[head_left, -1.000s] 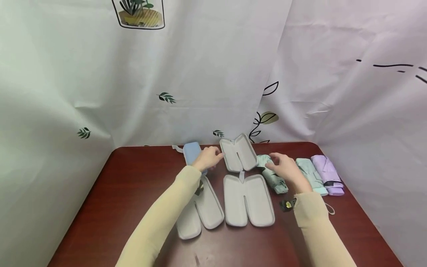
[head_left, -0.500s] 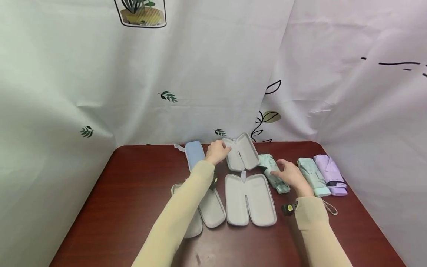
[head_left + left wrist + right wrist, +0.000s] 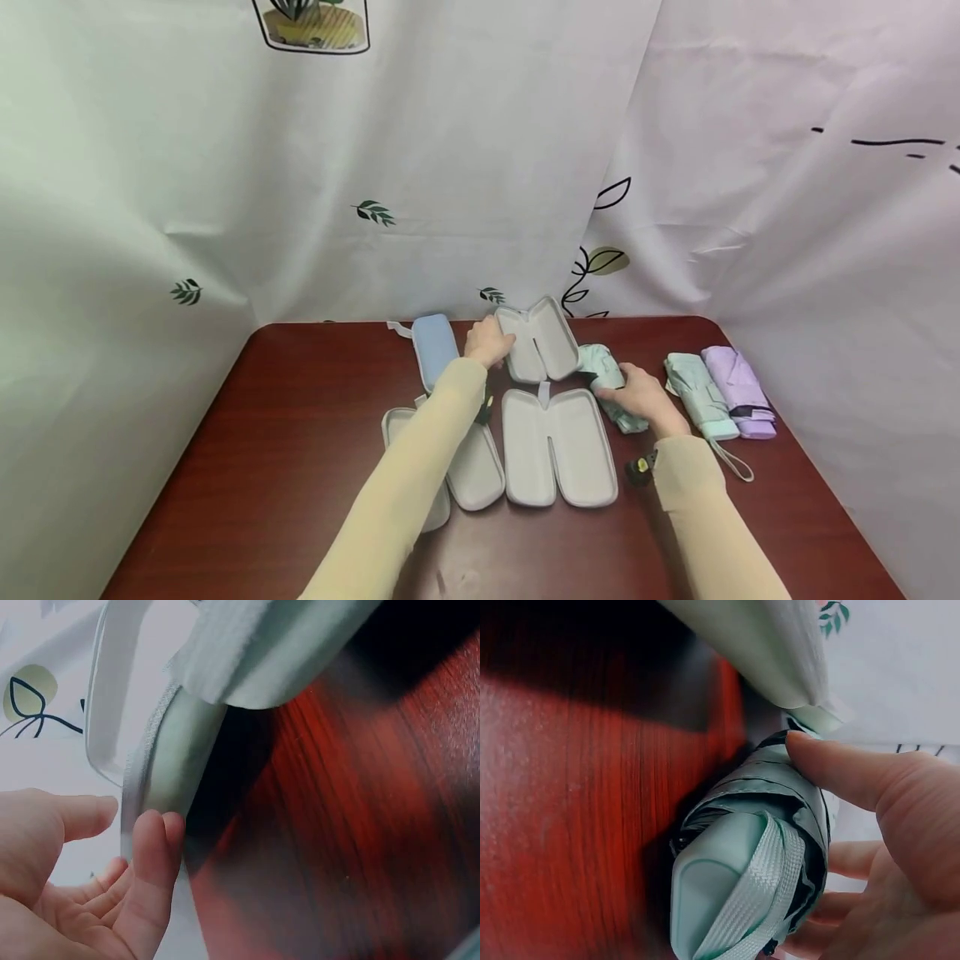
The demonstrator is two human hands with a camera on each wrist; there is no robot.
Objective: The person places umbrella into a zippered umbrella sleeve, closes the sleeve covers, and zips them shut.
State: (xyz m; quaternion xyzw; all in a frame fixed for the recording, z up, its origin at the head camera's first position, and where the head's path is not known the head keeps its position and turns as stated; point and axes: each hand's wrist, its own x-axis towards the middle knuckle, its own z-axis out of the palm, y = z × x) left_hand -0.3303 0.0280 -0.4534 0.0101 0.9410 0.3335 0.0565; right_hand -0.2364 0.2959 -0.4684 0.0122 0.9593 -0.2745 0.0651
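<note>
At the back of the table, an open, light-lined zip case (image 3: 557, 340) lies spread flat with a pale green outer shell. My left hand (image 3: 489, 342) is at its left edge. In the left wrist view the fingertips (image 3: 154, 851) meet the green side while the thumb stays apart from the rim. A folded mint-green umbrella (image 3: 600, 367) lies to the right of that case. My right hand (image 3: 645, 398) grips it, thumb on top and fingers along the far side. The umbrella's pale wrist strap (image 3: 761, 881) and handle end face the right wrist camera.
Another open case (image 3: 532, 450) lies in front, with a third open case (image 3: 474, 471) partly under the left sleeve. A blue case (image 3: 433, 346) lies behind it. A second mint umbrella (image 3: 701, 396) and a purple umbrella (image 3: 735, 387) lie at the right edge.
My left hand has moved right and a little back, from beside the blue case to the back case's left edge. My right hand has lowered onto the mint umbrella.
</note>
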